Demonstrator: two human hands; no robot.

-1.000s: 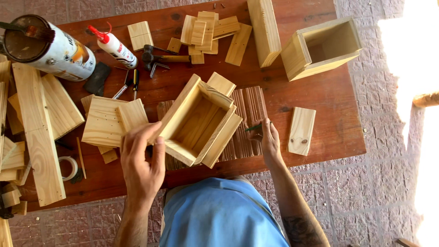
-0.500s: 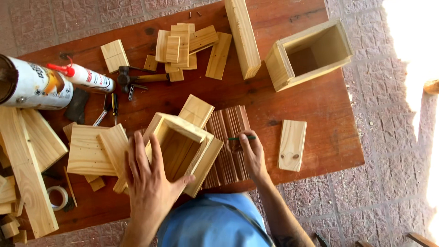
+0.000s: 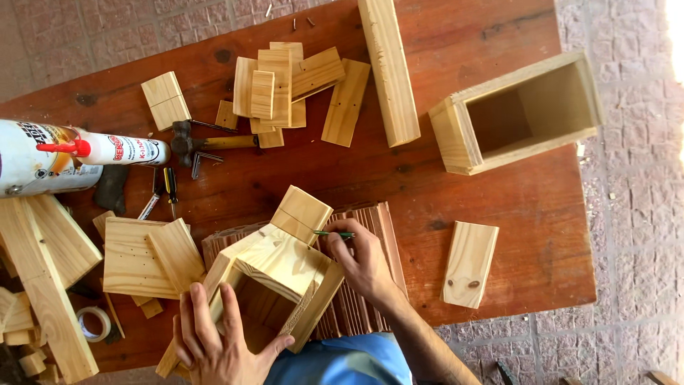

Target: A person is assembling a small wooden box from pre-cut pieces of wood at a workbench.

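Pale raw matt wooden box [image 3: 281,274] on a glossy reddish varnished wooden table [image 3: 484,214].

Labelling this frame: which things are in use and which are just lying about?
In use:
left hand steadying the open wooden box
right hand with a green pencil

Lying about:
finished box
long plank
glue bottle
hammer
tape roll

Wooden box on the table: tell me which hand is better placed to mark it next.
Right. The right hand already holds the green pencil, its tip at the wooden box. The left hand has its grip on the box's near edge, steadying it.
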